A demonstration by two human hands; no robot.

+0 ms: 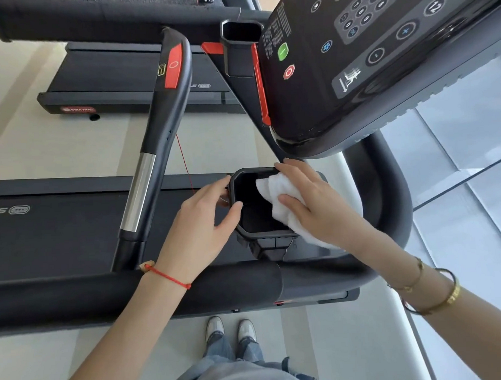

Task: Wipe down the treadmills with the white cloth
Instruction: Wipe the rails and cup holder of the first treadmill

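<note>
Head view, looking down over the near treadmill [75, 238]. The white cloth [284, 205] is bunched and draped over the right rim of the black cup holder [262, 233], partly hanging into its cavity. The cloth is held by the right hand [315, 204], fingers curved over the top of it and thumb pressed against its near side. The left rim of the cup holder is gripped by the left hand [205, 217], thumb hooked over the inner edge and fingers on the outside wall. The console [367, 57] is seen just above the right hand. A red string bracelet [167, 276] is noted on the left wrist, gold bangles [434, 294] on the right. A second treadmill [131, 77] is visible beyond.
</note>
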